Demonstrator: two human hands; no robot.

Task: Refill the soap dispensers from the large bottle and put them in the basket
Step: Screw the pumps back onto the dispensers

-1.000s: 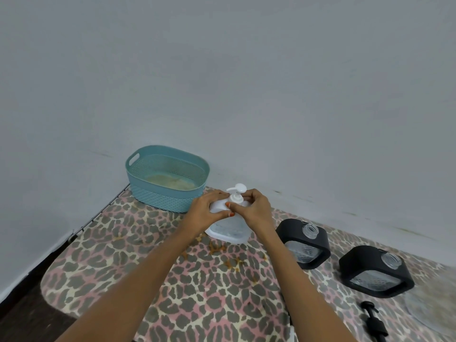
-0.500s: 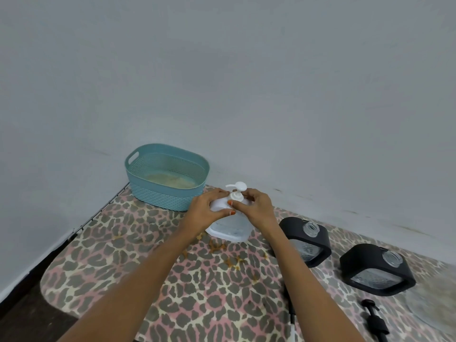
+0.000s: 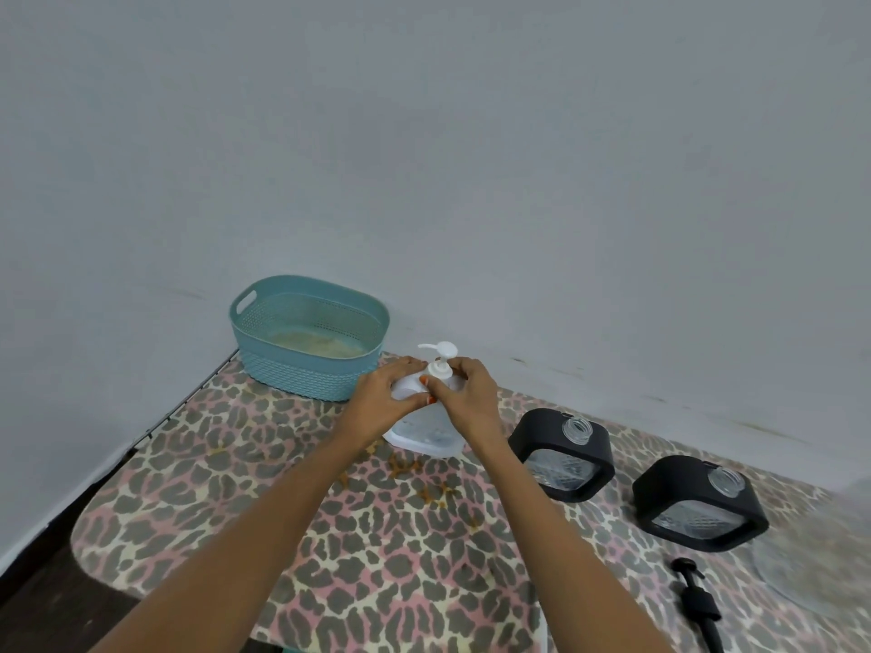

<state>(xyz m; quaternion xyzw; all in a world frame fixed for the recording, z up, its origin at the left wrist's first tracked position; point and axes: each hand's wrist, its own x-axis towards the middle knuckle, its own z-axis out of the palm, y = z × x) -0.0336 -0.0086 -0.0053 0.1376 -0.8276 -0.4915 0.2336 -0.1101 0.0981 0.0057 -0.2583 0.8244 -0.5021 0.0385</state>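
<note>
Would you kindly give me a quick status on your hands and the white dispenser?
Left grip holds white dispenser body; right grip pinches its pump collar. Basket without dispensers. Two black dispensers uncapped, off to the side.

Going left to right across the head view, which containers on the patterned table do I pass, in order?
teal basket → white pump dispenser → first black dispenser → second black dispenser
</note>
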